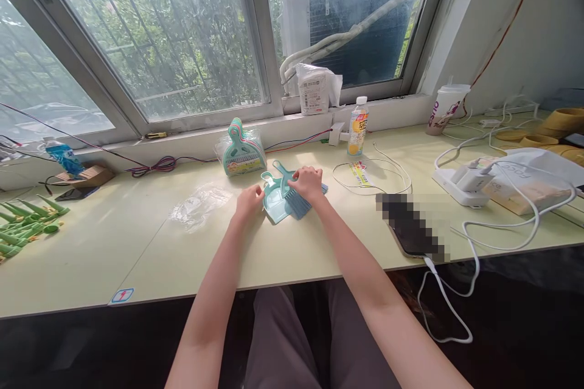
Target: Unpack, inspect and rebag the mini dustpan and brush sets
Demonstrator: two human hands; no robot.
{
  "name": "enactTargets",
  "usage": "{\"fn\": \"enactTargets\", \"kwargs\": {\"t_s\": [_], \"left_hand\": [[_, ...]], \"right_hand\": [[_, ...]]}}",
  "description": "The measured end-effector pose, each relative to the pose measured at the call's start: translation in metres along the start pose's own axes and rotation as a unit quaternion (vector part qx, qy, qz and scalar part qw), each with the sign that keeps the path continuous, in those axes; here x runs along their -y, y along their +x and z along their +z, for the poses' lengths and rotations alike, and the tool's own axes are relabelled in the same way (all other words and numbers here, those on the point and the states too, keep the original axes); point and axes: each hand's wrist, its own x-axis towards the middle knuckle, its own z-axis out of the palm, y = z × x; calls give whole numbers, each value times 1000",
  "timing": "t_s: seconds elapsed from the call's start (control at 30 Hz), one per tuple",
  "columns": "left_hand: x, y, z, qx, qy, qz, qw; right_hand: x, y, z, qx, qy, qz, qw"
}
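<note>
A small teal dustpan (pixel 274 202) lies on the pale green table (pixel 150 261), in front of me. Across it lies a little brush (pixel 297 200) with blue bristles and a teal handle. My left hand (pixel 249 200) is closed on the dustpan's left edge. My right hand (pixel 309 183) presses down on the brush, fingers curled over it. Behind them stands a plastic-wrapped pack of more dustpan sets (pixel 240 152). An empty clear wrapper (pixel 197 204) lies to the left.
A drink bottle (pixel 358 126), a white bag (pixel 314 89) and a cup (pixel 446 108) stand along the window sill. A phone (pixel 413 230) on a white cable, a charger block (pixel 464 180) and wires fill the right side. Green plastic pieces (pixel 25 223) lie at far left.
</note>
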Motion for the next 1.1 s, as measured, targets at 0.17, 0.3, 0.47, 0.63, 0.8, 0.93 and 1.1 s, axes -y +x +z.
{"fn": "enactTargets", "kwargs": {"t_s": [0.17,0.3,0.47,0.63,0.8,0.93,1.1], "left_hand": [[-31,-9,11,57,-105,163,979],[-39,-12,10,63,-151,209,964],[-23,-8,3,-53,42,230,971],[-12,-4,3,-7,127,249,960],[-18,-7,6,10,166,251,954],[-22,-7,5,12,185,263,947],[-20,-5,8,19,183,250,951]], "right_hand": [[4,-6,8,79,-73,-20,994],[-4,-3,5,104,-42,-27,993],[-2,-3,4,140,-9,-61,988],[3,-5,4,147,-15,-85,985],[0,-3,7,147,-11,-70,987],[-3,-1,10,147,-14,-74,986],[-3,-2,10,155,-26,-73,985]]}}
